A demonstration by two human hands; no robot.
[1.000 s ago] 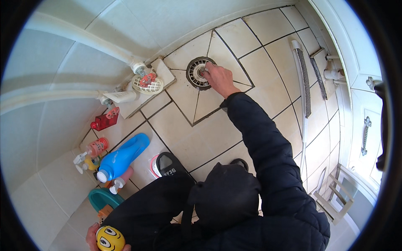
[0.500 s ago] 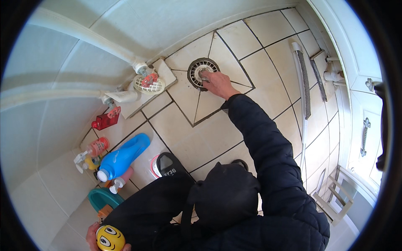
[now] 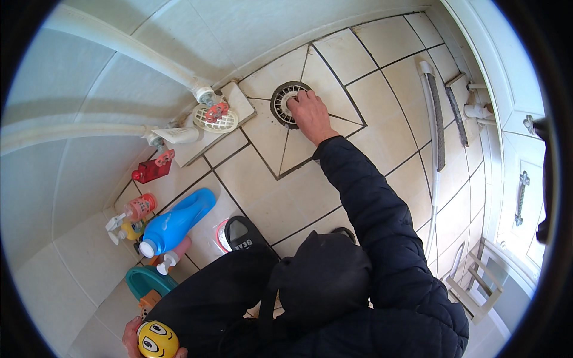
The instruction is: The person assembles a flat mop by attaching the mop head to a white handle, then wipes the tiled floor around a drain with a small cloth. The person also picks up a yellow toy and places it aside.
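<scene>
A round floor drain (image 3: 277,106) with a slotted ring is set in the pale tiles. My right hand (image 3: 310,116) reaches down to it, fingers curled together over the drain's centre. Whatever those fingers pinch is hidden beneath them. At the lower left, my left hand (image 3: 132,339) is wrapped around a round yellow object with a cartoon face (image 3: 158,340), partly cut off by the picture's edge. My dark quilted right sleeve (image 3: 376,203) stretches across the floor.
Left of my black slipper (image 3: 242,234) lie a blue bottle (image 3: 179,224), a pink pump bottle (image 3: 174,255) and a red bottle (image 3: 153,170). Pipes with a red valve handle (image 3: 216,111) run along the wall by a soap dish (image 3: 224,123). A hose (image 3: 434,179) lies right.
My right hand has turned a little over the drain, showing more of its back with its fingers more curled. The left hand keeps its hold; the view has shifted slightly.
</scene>
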